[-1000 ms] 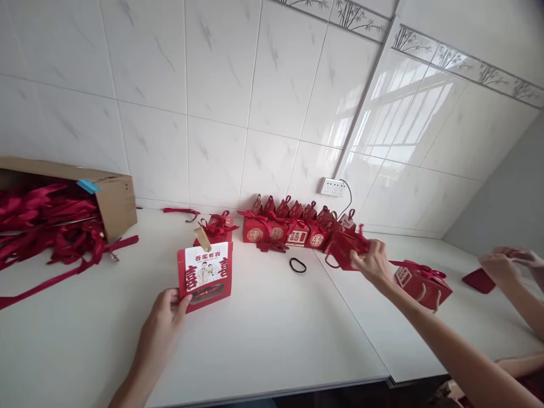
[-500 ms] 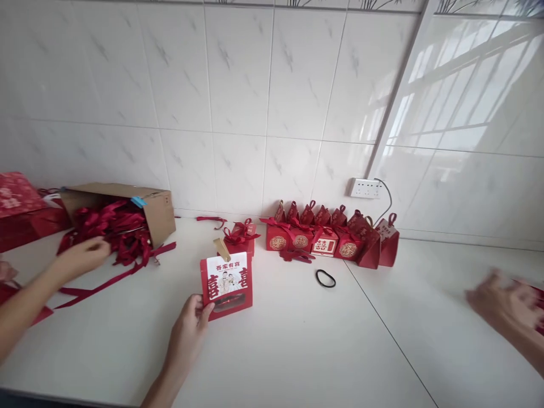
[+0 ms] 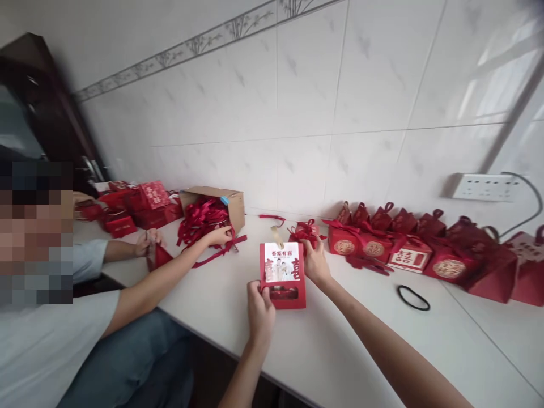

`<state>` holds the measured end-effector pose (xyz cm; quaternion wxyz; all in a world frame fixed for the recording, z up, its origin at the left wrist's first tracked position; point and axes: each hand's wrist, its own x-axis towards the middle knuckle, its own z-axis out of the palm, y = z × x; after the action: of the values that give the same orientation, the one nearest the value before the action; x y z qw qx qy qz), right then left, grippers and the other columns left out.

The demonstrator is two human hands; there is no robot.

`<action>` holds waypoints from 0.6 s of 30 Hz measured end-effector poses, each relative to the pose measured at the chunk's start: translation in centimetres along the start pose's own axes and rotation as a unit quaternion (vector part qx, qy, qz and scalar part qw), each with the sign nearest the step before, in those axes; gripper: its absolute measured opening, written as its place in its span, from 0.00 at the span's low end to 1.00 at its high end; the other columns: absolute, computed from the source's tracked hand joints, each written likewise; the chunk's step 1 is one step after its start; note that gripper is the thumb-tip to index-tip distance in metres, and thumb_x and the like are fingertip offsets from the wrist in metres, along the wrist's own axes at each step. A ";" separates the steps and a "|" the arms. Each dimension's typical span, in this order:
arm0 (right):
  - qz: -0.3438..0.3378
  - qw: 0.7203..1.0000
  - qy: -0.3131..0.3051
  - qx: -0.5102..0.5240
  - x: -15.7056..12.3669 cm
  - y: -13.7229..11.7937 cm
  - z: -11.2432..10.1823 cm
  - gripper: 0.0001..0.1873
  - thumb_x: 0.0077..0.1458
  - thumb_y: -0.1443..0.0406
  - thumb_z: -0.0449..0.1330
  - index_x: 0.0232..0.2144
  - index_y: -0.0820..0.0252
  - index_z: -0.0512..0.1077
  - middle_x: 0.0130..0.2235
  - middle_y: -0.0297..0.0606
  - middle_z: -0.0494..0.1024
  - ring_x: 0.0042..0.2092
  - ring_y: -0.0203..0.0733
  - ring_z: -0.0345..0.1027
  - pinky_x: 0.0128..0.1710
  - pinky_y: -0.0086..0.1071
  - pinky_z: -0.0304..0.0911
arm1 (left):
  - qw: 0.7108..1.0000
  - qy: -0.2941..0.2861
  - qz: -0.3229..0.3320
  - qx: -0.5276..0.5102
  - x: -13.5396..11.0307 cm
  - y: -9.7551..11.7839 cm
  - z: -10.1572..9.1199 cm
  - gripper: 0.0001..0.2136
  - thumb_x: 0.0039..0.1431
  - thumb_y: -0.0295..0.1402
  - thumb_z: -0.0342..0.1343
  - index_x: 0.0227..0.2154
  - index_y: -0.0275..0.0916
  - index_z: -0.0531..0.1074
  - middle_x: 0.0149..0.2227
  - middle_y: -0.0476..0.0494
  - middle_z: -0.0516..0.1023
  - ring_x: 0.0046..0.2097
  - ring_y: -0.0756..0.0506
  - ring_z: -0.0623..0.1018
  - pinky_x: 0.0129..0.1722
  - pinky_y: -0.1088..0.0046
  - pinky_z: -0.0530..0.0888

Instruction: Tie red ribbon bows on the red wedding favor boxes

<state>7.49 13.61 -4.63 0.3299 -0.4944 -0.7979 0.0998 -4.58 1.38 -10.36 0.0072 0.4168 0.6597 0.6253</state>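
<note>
My left hand (image 3: 261, 313) grips the lower left side of a red gift bag (image 3: 282, 293), which stands upright on the table. The bag has a white printed panel with a couple, a see-through window below and a gold tab (image 3: 277, 236) on top. Beyond its upper right corner, my right hand (image 3: 318, 262) has its fingers apart beside a small red box (image 3: 306, 229) tied with a red ribbon bow. Those fingertips partly cover the box, and whether they touch it is hard to tell.
A cardboard box (image 3: 236, 208) spills red ribbons; a co-worker's hand (image 3: 221, 235) is at them. That person's other hand (image 3: 149, 241) holds something red. Red boxes (image 3: 368, 246) line the wall at right, with a black band (image 3: 413, 297) in front. A socket strip (image 3: 484, 187) is on the wall.
The view has swung left, bringing the co-worker into sight. My right hand has come from the far right to the ribbon-tied box. My left hand still holds the bag.
</note>
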 end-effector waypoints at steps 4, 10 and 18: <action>0.047 0.998 0.026 0.031 0.2 0.0 0.9 0.19 0.55 0.65 0.56 0.49 0.62 0.63 0.58 0.58 0.53 0.52 0.59 0.64 0.44 0.49 0.66 | 0.999 0.034 0.019 -0.027 -0.1 0.1 -0.5 0.07 0.60 0.38 0.42 0.32 0.41 0.59 0.31 0.43 0.71 0.31 0.45 0.73 0.30 0.69 0.71; 0.003 0.998 0.062 0.015 -3.2 4.9 -3.7 0.13 0.55 0.64 0.57 0.44 0.56 0.68 0.49 0.42 0.68 0.48 0.43 0.69 0.48 0.34 0.66 | 0.993 0.019 0.031 -0.115 0.4 -0.7 -0.5 0.16 0.57 0.49 0.47 0.34 0.40 0.59 0.33 0.45 0.68 0.33 0.46 0.71 0.33 0.69 0.69; 0.152 0.956 0.224 -0.113 -14.0 18.6 -23.7 0.18 0.49 0.59 0.57 0.43 0.59 0.68 0.47 0.49 0.68 0.48 0.54 0.66 0.47 0.47 0.62 | 0.984 -0.071 0.096 -0.128 0.5 -1.2 0.2 0.18 0.55 0.51 0.49 0.33 0.40 0.62 0.31 0.46 0.70 0.33 0.45 0.74 0.33 0.70 0.71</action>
<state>39.90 6.80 -1.61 0.4230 -0.6537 -0.6251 -0.0551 -5.47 1.95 -11.16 0.0472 0.5177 0.5287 0.6710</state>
